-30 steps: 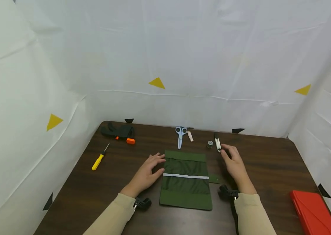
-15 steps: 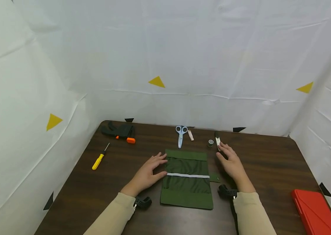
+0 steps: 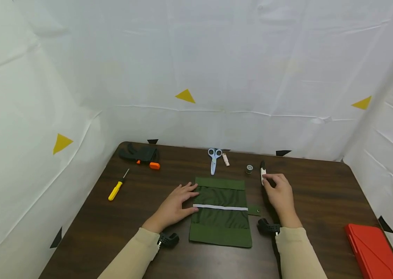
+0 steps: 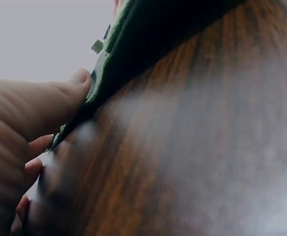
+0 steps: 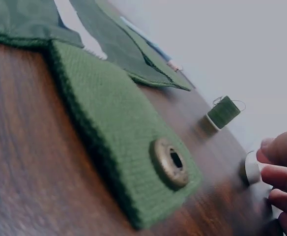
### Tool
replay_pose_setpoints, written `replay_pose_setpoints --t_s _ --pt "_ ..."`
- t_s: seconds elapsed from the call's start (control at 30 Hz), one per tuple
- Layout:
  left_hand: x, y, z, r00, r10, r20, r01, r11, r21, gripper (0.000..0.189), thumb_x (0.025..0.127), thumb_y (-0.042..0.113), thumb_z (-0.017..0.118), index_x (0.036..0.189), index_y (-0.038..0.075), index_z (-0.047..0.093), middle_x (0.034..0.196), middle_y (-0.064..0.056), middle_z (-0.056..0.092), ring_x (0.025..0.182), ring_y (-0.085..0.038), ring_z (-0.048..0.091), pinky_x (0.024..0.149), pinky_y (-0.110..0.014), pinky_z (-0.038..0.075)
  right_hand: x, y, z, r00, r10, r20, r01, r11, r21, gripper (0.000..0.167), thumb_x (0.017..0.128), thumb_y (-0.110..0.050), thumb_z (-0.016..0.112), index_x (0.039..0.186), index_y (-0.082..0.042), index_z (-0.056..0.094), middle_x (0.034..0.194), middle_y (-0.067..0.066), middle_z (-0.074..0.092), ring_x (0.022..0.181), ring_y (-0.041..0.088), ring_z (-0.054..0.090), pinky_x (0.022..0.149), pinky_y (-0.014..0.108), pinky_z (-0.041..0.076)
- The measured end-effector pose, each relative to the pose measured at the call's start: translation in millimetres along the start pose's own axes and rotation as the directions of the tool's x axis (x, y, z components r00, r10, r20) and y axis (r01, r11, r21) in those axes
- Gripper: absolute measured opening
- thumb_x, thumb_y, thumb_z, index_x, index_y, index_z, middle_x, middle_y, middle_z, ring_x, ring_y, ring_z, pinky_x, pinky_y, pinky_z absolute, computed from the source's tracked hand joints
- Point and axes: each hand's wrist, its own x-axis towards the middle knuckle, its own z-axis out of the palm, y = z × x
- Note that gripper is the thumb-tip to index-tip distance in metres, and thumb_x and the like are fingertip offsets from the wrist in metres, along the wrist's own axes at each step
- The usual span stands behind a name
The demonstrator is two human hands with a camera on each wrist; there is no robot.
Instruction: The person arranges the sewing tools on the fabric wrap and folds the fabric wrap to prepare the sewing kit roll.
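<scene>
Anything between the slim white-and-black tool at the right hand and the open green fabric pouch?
Nothing visible lies directly between the slim white-and-black tool, pinched by the right hand, and the open green fabric pouch. The small green thread spool stands left of the tool, off that line.

Head view: light is even; glare marks the table. Left wrist view: dimmer, deep shadow under case. Right wrist view: table blurs.
</scene>
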Motion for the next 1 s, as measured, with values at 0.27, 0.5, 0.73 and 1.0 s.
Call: replay_pose_setpoints --t_s 0.27,0.5,0.73,1.0 --pt "-0.3 -0.2 2.0 1.000 -0.004 0.002 0.004 1.000 0.007 0.064 0.101 0.041 0.079 0.156 0.015 0.061 0.176 0.000 0.041 0.167 -0.024 0.032 0.139 -0.055 0.018 0.7 6 -1 0.999 0.016 -0.052 -0.020 0.996 -0.084 0.029 0.099 -0.015 0.080 0.124 -0.001 0.075 0.125 0.026 0.067 0.121 0.048 0.057 0.108 0.064 0.042" --pt "-1.1 1.2 0.3 1.000 -0.019 0.011 0.019 1.000 -0.004 0.063 0.102 0.041 0.079 0.157 0.017 0.060 0.176 0.001 0.040 0.168 -0.023 0.030 0.140 -0.053 0.016 2.7 9 -7 0.993 0.090 -0.073 -0.097 0.990 -0.100 0.032 0.102 -0.018 0.076 0.129 -0.001 0.073 0.111 0.022 0.071 0.110 0.043 0.061 0.089 0.052 0.047" --pt "6.2 2.4 -1.3 1.000 -0.006 -0.013 0.006 1.000 -0.003 0.059 0.100 0.038 0.082 0.152 0.018 0.065 0.174 0.001 0.043 0.166 -0.024 0.034 0.139 -0.054 0.018 7.9 5 -12 0.988 0.129 -0.085 -0.139 0.982 -0.125 0.028 0.103 -0.022 0.074 0.120 0.000 0.078 0.107 0.018 0.067 0.096 0.036 0.061 0.075 0.039 0.043" --pt "5.1 1.8 1.9 0.999 -0.034 -0.032 0.033 0.999 -0.016 0.052 0.097 0.036 0.085 0.144 0.022 0.070 0.172 0.001 0.047 0.165 -0.025 0.037 0.138 -0.056 0.021 7.7 8 -11 0.982 0.179 -0.060 -0.185 0.978 -0.102 0.027 0.103 -0.023 0.073 0.120 -0.002 0.075 0.111 0.019 0.072 0.096 0.034 0.062 0.075 0.036 0.043"
